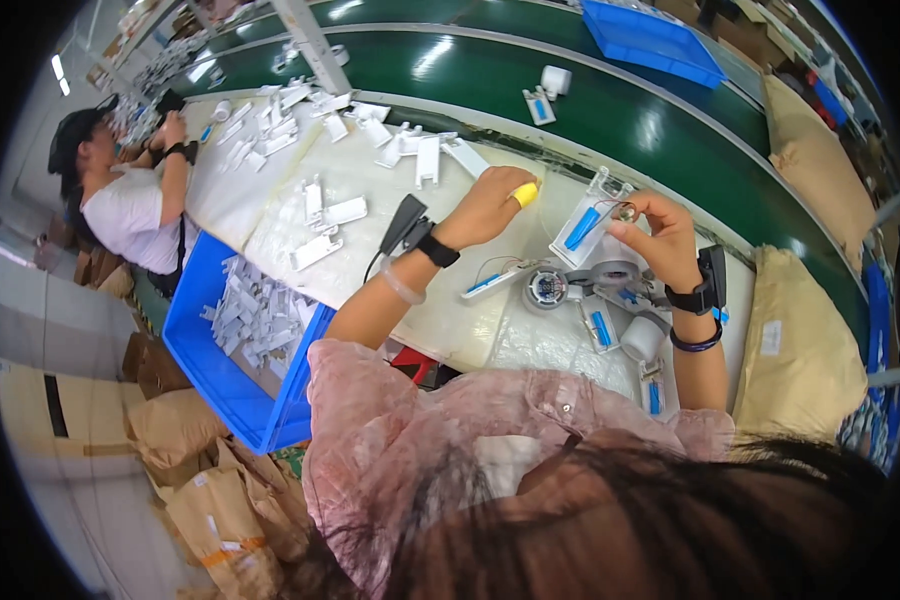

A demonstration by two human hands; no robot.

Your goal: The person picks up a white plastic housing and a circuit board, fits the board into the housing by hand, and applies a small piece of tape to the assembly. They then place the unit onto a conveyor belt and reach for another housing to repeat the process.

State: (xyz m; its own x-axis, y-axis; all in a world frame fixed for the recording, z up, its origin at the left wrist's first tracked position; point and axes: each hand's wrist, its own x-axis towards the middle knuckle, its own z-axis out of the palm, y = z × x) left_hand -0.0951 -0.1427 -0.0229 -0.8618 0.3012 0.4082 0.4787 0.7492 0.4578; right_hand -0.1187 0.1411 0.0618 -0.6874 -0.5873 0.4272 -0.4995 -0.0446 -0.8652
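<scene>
plastic-covered bench (450,332), green belt (420,60) beyond.
my right hand (662,240), nearly closed, pinches thin red wires (626,206) by the smooth white case (590,200) and rounded blue battery (582,228) on the bench; a tug could tear them loose. my left hand (490,208) is half-curled; i can't tell if it's holding anything.

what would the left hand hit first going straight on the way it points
The left hand likely meets the bench's back edge first, with the green conveyor beyond; its height is unclear.

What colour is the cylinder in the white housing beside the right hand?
The cylinder is bright blue, seen best in the head view.
</scene>
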